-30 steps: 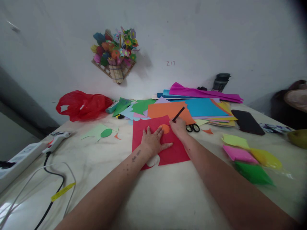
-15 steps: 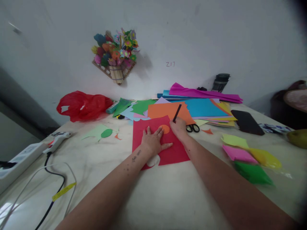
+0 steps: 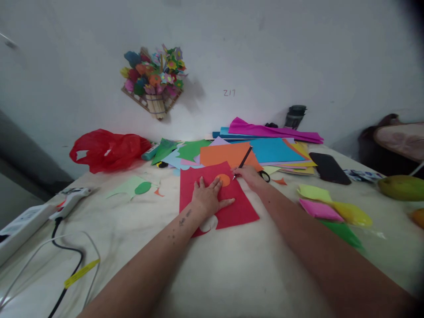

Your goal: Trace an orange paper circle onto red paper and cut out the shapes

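A red sheet of paper (image 3: 236, 212) lies on the table, with a round cutout at its lower left edge. My left hand (image 3: 207, 198) is spread flat on it, and its fingertips touch the left side of a small orange paper oval (image 3: 224, 180). In my right hand (image 3: 248, 176) is a dark pen (image 3: 245, 157), gripped near its tip. The pen slants up to the right, its tip at the oval's right edge; whether it touches the paper I cannot tell. Black scissor handles (image 3: 264, 176) show partly behind my right hand.
Coloured sheets (image 3: 274, 150) are piled at the back, beside a red plastic bag (image 3: 107, 149). At the right lie a phone (image 3: 329, 168) and several bright packets (image 3: 320, 210). A green oval (image 3: 142, 188) sits among scraps. A power strip (image 3: 24, 227) with cables is at the left.
My right hand has lowered and turned, bringing the pen tip beside the orange oval. My left hand stays spread on the red paper. The whole view has shifted slightly.
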A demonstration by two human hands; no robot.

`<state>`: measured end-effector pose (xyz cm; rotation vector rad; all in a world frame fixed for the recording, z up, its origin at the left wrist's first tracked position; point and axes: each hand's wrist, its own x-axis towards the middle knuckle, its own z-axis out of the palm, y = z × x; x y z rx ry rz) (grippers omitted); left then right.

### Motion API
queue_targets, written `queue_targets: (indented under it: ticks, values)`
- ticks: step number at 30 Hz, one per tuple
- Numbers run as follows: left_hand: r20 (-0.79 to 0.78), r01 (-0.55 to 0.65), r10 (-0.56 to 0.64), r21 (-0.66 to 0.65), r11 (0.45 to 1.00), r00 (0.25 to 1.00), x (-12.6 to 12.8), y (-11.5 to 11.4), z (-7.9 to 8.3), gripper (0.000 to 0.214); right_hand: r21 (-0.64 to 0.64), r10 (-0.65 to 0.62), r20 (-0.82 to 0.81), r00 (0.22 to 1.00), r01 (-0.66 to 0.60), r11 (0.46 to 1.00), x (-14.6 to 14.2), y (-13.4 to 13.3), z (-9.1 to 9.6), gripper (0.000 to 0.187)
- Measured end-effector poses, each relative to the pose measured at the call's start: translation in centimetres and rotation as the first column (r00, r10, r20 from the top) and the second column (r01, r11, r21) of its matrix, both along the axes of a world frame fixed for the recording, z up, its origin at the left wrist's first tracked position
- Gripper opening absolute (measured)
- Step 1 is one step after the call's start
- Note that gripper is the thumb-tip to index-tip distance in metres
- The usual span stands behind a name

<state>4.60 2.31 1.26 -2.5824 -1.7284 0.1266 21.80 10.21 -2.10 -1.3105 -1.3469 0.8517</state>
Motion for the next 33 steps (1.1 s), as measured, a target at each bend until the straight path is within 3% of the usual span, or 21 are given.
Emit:
queue_targets:
  ticks: [3,9,33]
  values:
    - [-0.007,0.001,-0.001,-0.004,1.0,1.0,0.1,-0.1,0.2,0.085,-0.042,0.058,-0.095,0.994,-0.062,0.997,0.1,-0.7,0.4,0.014]
    - [-0.009,0.003,-0.004,-0.002,1.0,1.0,0.0,-0.1,0.1,0.087,-0.086,0.051,-0.078,0.996,-0.058,0.995,-0.3,-1.0,0.9,0.016]
    - [0.006,0.0,0.0,-0.025,1.0,1.0,0.1,-0.2,0.3,0.085,-0.056,0.1,-0.003,0.995,-0.1,0.993,-0.6,-1.1,0.9,0.012]
